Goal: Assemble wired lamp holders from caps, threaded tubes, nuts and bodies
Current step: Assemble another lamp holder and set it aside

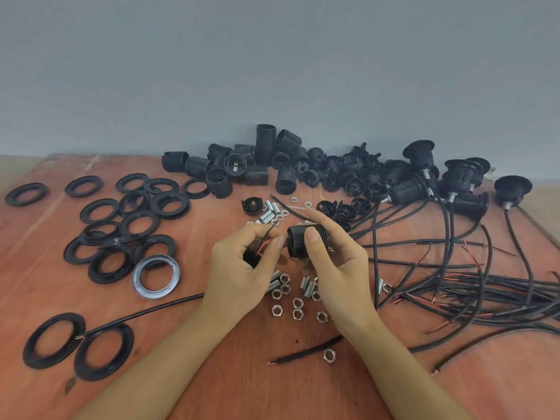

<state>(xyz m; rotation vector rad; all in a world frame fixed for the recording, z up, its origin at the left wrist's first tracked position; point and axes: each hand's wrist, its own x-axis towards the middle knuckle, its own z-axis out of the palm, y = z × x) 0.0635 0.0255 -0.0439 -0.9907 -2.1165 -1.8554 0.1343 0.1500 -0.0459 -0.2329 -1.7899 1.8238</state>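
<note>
My right hand (335,262) grips a black threaded lamp holder body (298,242) above the middle of the table. My left hand (242,265) is closed on a black cap (251,258), mostly hidden in the palm, with red and black wire ends (266,241) pinched at its fingertips beside the body. A black cable (145,313) trails left from under my left wrist. Loose steel nuts (298,303) and short threaded tubes (306,283) lie just below my hands. More tubes (266,215) lie beyond them.
A heap of black bodies and caps (272,168) lines the wall. Finished wired holders (460,180) stand at the back right. Black cables (469,292) spread across the right side. Black rings (121,231) and one grey ring (156,275) cover the left of the wooden table (212,374).
</note>
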